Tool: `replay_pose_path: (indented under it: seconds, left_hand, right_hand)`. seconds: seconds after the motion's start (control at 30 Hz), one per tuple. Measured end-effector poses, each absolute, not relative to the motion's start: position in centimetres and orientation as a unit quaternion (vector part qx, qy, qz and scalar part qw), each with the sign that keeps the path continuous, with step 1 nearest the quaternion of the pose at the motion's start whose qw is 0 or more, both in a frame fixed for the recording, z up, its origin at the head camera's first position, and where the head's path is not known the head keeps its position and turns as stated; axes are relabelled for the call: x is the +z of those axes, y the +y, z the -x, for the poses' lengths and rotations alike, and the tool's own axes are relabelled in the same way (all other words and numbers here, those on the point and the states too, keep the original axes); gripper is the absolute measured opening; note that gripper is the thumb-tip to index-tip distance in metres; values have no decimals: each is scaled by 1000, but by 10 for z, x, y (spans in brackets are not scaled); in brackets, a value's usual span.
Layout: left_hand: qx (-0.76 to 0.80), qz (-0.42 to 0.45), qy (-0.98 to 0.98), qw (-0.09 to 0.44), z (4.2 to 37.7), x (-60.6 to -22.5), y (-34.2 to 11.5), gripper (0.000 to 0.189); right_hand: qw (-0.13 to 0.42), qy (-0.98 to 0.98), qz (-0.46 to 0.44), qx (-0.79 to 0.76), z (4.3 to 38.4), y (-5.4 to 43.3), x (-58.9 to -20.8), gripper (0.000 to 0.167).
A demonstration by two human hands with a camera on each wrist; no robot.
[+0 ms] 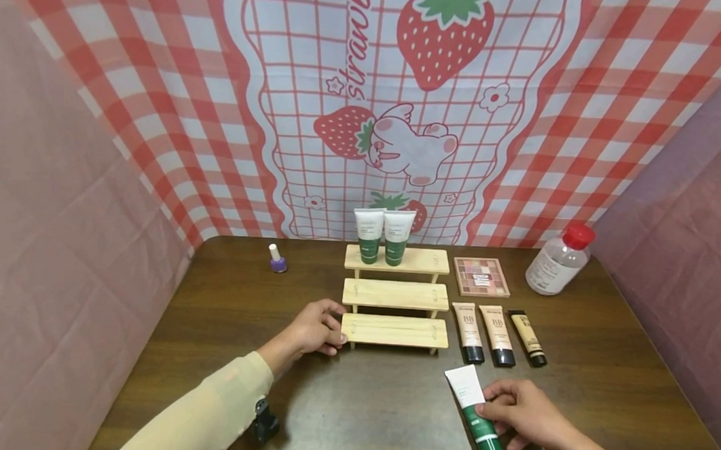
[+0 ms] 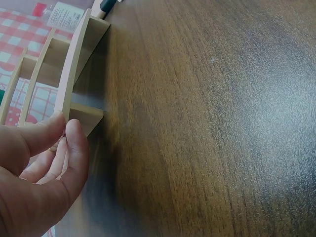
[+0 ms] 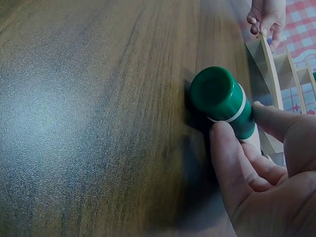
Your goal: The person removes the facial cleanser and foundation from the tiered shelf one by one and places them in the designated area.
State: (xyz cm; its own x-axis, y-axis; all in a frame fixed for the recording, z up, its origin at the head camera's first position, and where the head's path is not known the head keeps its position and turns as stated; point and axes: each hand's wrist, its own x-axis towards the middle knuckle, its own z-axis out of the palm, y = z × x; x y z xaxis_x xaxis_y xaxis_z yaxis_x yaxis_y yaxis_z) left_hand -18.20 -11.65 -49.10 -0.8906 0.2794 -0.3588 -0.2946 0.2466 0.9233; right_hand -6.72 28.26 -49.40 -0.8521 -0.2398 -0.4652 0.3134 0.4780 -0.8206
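My left hand (image 1: 317, 328) pinches the left end of the lowest step of a three-tier wooden display stand (image 1: 394, 331); in the left wrist view, thumb and forefinger meet at the corner of the step (image 2: 74, 64). At the front right, my right hand (image 1: 528, 416) holds a white and green squeeze tube (image 1: 472, 407) between thumb and fingers, its green cap (image 3: 213, 91) toward me. Two matching tubes, a left one (image 1: 369, 235) and a right one (image 1: 398, 237), stand cap down side by side on the top step.
Right of the stand lie two BB cream tubes (image 1: 468, 331) (image 1: 497, 334) and a yellowish tube with a black cap (image 1: 527, 337). Behind them are an eyeshadow palette (image 1: 481, 277) and a clear bottle with a red cap (image 1: 559, 259). A purple nail polish bottle (image 1: 277, 260) stands at the back left.
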Motion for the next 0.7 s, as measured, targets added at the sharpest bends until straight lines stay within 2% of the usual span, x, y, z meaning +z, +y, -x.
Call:
replay_pose_path:
  seconds: [0.43, 0.57, 0.7]
  left_hand:
    - [611, 7, 756, 236, 182, -491, -116, 52]
    - [604, 9, 761, 237, 182, -489, -117, 52]
    - [600, 12, 763, 239, 183, -489, -117, 52]
  right_hand:
    - [263, 831, -3, -490, 78, 290, -485, 42]
    - [229, 847, 47, -478, 98, 288, -469, 41]
    - [167, 861, 109, -469, 125, 275, -443, 39]
